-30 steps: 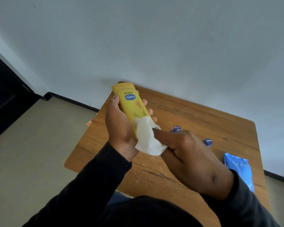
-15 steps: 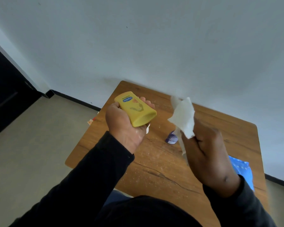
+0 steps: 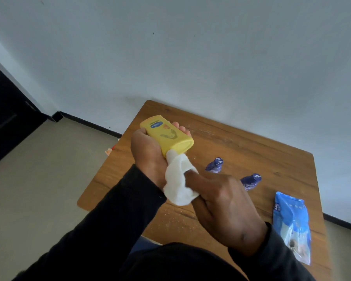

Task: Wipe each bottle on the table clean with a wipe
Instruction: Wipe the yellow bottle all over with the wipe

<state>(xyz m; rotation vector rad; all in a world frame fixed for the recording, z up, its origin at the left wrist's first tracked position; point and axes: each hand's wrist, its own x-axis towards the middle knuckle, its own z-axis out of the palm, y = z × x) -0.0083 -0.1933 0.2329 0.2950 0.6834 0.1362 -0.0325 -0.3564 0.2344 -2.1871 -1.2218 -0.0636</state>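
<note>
A wooden table (image 3: 241, 142) with a brown grain top stands against the pale wall — pale crumbs or dust speckle its near part. Two small dark blue bottles lie on it: one (image 3: 214, 165) towards the middle, the other (image 3: 250, 181) just beyond the far end of a blue wipes packet (image 3: 292, 224) — the packet lies by the table's right edge.

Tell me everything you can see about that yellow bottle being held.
The yellow bottle looks like smooth plastic, flattish and oval in section, with a blue oval logo and orange and grey markings on its face. It is lifted above the wooden table, tilted so one end points up and away. The left hand grips it around the middle. A white wipe, held by the right hand, presses against its lower end, hiding what is there.
</note>
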